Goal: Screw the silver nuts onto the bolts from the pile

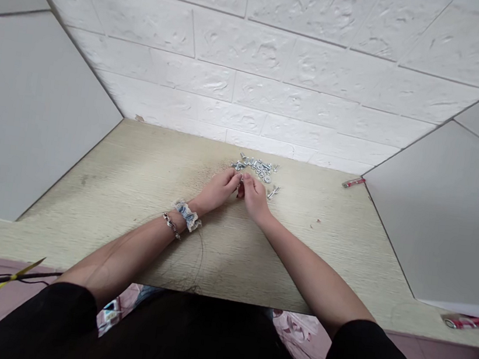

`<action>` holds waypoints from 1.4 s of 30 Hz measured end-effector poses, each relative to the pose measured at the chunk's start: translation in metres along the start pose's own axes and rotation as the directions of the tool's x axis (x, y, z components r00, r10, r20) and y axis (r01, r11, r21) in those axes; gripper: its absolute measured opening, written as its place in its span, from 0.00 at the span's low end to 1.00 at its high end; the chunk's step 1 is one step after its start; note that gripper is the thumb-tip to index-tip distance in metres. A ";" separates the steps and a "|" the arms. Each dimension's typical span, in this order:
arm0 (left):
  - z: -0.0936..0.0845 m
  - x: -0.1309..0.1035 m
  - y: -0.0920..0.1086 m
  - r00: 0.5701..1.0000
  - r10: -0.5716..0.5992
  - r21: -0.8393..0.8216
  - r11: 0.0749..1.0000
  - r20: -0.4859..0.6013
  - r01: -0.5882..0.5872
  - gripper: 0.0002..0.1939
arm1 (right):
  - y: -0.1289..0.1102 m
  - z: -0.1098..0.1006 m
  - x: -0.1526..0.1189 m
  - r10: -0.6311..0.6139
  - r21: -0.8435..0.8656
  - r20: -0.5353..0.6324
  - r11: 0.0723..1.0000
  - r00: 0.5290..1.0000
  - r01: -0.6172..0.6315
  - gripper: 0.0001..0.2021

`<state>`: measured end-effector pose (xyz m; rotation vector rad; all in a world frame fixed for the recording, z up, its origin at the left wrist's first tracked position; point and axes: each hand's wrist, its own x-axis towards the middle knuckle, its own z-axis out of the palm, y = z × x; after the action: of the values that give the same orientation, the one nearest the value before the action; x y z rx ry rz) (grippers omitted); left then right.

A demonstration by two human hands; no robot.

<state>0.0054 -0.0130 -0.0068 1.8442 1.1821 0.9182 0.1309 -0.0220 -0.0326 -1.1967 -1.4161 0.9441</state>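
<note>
Near the wall, my left hand (pixel 222 183) and my right hand (pixel 255 196) meet over the table with fingertips pinched together. Between them shows a bit of a small metal fastener (pixel 240 181); the fingers cover most of it, so its exact kind is hidden. Just beyond the fingers lies a loose pile of silver bolts, nuts and washers (pixel 259 166). A few bolts (pixel 273 193) rest apart from the pile, close to the right of my right hand. My left wrist wears a scrunchie (pixel 187 215) and a chain bracelet (pixel 171 225).
The pale wooden table (pixel 136 160) ends at a white brick-patterned wall (pixel 250 95). Grey panels (pixel 36 111) stand on both sides. Red-and-silver cylinders lie by the right panel, one at the back (pixel 354 183) and another at the front edge (pixel 466 322). A dark cable (pixel 1 280) hangs at lower left.
</note>
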 end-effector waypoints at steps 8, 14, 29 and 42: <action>0.000 0.001 -0.001 1.000 0.013 0.034 0.999 0.028 -0.014 0.15 | 0.001 -0.001 0.002 0.005 -0.080 0.003 0.997 1.000 -0.004 0.22; -0.002 0.004 -0.005 0.999 -0.022 0.067 0.998 0.034 0.020 0.16 | 0.001 -0.002 0.002 0.002 -0.084 0.017 0.996 1.000 -0.001 0.18; -0.002 0.005 -0.006 0.999 -0.052 0.102 0.993 -0.007 0.052 0.15 | 0.002 -0.002 0.004 -0.022 -0.124 0.050 0.992 0.998 0.028 0.15; -0.003 0.007 -0.007 0.994 -0.112 0.133 0.985 -0.015 0.113 0.15 | 0.011 0.004 0.004 -0.141 0.041 0.051 0.989 0.989 0.139 0.07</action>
<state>0.0021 -0.0040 -0.0102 1.8580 1.3668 0.7998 0.1288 -0.0155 -0.0427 -1.0361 -1.4986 0.9070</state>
